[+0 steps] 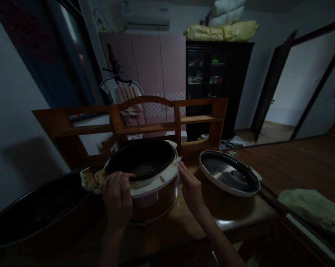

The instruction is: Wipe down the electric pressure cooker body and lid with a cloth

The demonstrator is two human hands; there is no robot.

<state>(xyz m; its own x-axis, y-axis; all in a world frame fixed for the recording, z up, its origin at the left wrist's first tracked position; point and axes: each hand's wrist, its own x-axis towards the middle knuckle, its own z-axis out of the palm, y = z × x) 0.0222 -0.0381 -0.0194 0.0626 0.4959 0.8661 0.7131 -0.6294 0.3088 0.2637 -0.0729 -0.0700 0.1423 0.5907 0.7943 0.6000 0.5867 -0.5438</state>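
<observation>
An electric cooker (153,207) without its lid stands on the wooden desk, its dark inner pot (139,159) facing up and its pale rim stained. My left hand (117,196) is closed over the near left part of the rim, thumb towards the pot. At the right side of the rim, my right hand (190,185) presses a crumpled white cloth or tissue (179,171) against the cooker, fingers together. The round lid (228,172) lies inner side up on the desk, to the right of my right hand.
A large dark pan or basin (39,207) sits at the left, close to the cooker. Behind stands a wooden shelf frame (145,129). Pale green cloth (314,207) lies at the right, beyond the desk edge. A pink wardrobe (147,63) and a black cabinet (239,81) stand farther back.
</observation>
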